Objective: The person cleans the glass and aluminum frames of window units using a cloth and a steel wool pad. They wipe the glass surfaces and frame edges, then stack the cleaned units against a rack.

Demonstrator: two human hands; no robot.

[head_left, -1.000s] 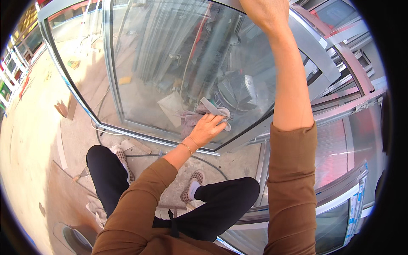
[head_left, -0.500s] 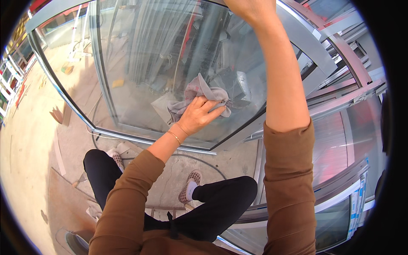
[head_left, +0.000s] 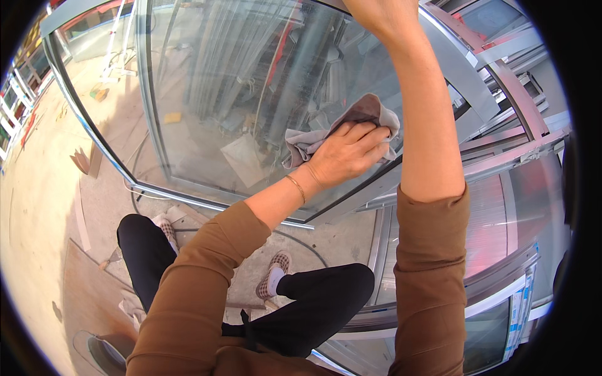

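Note:
My left hand point(head_left: 348, 153) presses a crumpled grey cloth point(head_left: 370, 113) flat against a large glass door pane point(head_left: 232, 94) set in a grey metal frame point(head_left: 207, 191). A thin bracelet sits on that wrist. My right hand point(head_left: 384, 17) reaches up to the top edge of the pane, and its fingers are cut off by the picture's rim. Both arms wear brown sleeves. My legs in black trousers and checked shoes are below.
A second grey-framed glass panel point(head_left: 501, 156) stands to the right, with more framed panes point(head_left: 495, 326) lower right. A black cable point(head_left: 135, 188) curves over the concrete floor. Scraps of board and debris point(head_left: 81, 160) lie to the left.
My left hand has slid the cloth up and to the right across the glass. My right hand stays at the top edge.

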